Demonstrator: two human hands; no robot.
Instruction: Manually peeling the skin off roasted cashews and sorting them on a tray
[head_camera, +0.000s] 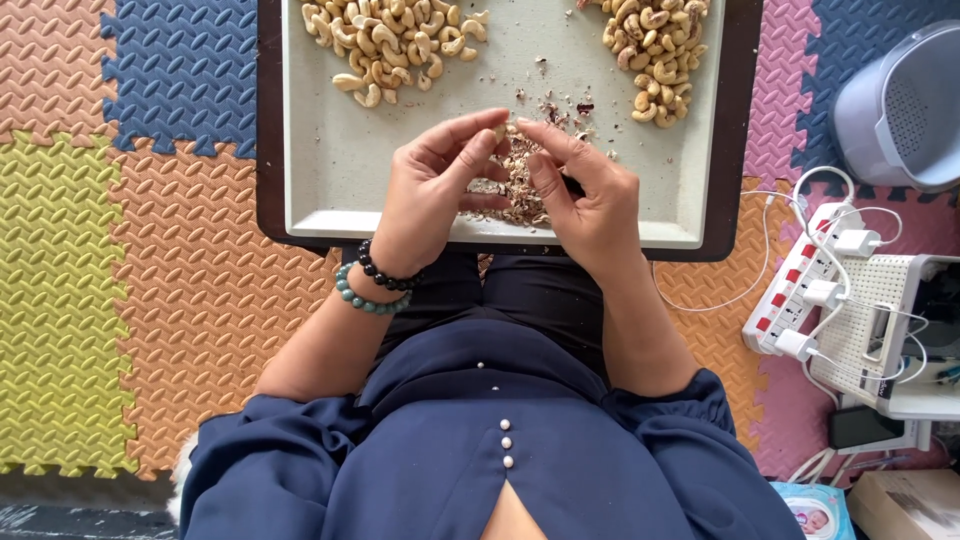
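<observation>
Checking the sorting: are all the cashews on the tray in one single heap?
No, the cashews lie in two separate heaps, a left pile and a right pile, on the tray.

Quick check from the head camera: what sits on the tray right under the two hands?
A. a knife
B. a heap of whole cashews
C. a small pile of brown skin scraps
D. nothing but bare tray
C: the brown skin scraps lie on the tray beneath the left hand and right hand; both cashew piles sit at the far edge.

Bright, even daylight, no harsh glare. Soft shadows under the hands (520, 185) on the pale rectangular tray (330, 170). Focus sharp across centre; slight wide-angle bend at edges, e.g. the grey plastic bucket (900, 105). No motion blur.
</observation>
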